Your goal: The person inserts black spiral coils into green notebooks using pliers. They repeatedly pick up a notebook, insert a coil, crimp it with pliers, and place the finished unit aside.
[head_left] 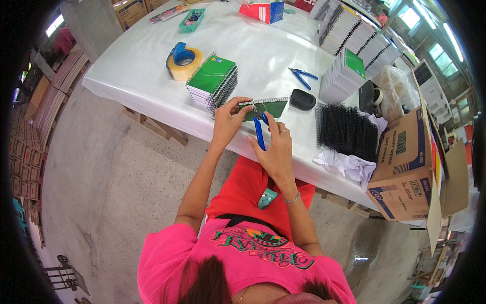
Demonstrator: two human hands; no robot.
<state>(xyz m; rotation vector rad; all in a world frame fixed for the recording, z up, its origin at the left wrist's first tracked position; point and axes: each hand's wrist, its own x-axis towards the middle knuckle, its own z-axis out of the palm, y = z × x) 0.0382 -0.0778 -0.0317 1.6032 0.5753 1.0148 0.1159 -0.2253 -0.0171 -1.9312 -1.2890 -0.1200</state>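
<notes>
Near the table's front edge, my left hand (231, 121) pinches the left end of a dark green spiral notebook (274, 109), whose wire coil runs along its far edge. Closed around blue-handled wire cutters (259, 133) is my right hand (278, 149). The cutters' jaws are at the coil's left end, close to my left fingertips; whether they touch the wire I cannot make out. Just left and beyond stands a stack of green-covered spiral notebooks (212, 76). A black rounded object (302, 100) lies right of the notebook I hold.
Beyond the notebooks sits a tape dispenser (183, 62). Another pair of blue cutters (302, 77) lies farther back. To the right are bound page stacks (342, 81), black plastic coils (347, 126), crumpled white paper (349, 164) and an open cardboard box (405, 162). A green basket (192, 21) stands far left.
</notes>
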